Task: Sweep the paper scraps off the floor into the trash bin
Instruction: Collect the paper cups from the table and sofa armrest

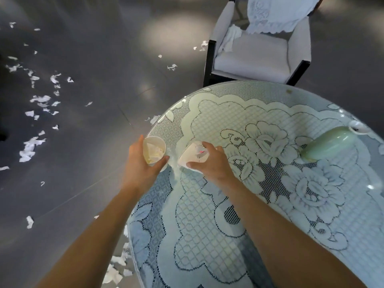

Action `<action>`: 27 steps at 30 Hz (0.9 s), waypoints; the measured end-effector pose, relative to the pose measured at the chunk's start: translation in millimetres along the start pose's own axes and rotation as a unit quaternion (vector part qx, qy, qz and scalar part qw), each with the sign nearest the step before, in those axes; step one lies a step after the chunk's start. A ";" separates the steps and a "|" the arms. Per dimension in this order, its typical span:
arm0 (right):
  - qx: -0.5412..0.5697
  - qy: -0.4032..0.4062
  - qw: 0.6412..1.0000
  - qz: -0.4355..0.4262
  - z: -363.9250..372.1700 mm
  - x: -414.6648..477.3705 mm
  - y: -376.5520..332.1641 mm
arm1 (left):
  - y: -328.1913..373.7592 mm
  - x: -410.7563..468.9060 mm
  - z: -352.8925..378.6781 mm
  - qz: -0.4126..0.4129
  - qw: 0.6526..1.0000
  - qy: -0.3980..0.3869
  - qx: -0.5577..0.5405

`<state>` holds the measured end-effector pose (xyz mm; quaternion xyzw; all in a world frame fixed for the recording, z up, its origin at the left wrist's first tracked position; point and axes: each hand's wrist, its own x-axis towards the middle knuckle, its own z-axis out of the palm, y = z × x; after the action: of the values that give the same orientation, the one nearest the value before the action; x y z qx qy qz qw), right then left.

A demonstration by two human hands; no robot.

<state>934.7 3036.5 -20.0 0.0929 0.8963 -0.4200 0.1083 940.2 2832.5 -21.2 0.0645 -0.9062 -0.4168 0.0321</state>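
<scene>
1 head camera looks down, apparently near, at the table (207, 235).

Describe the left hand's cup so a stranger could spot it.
Start at the round lace-covered table. At its left edge, each hand holds a white cup. The left hand's upright cup has scraps inside; the right hand's tipped cup shows red marks.

Round table (133, 235), top covered by white floral lace cloth (207, 235). Right side: pale green oblong object (328, 145); small white dish (356, 126) just beyond it at the rim. Paper cup (154, 149) and second paper cup (193, 155) at left rim; contact with top unclear. Grey floor (93, 38): torn paper scraps (31, 146) scattered left and beside the table; armchair (253, 57) stands behind it.
</scene>
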 end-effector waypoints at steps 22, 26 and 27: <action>0.093 0.376 0.898 0.209 -201.2 -370.9 183.8 | 235.1 -255.8 174.9 0.357 0.865 -0.351 -0.026; 0.098 0.431 0.853 0.276 -221.8 -525.9 250.9 | 276.0 -399.0 229.2 0.409 0.802 -0.430 -0.067; 0.107 0.445 0.837 0.302 -225.3 -564.7 267.0 | 284.5 -437.5 241.6 0.416 0.789 -0.446 -0.069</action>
<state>1519.0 3336.2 78.6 0.5463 0.7251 -0.3731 -0.1911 1320.5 3260.1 35.7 -0.5142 -0.7277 -0.4071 -0.2010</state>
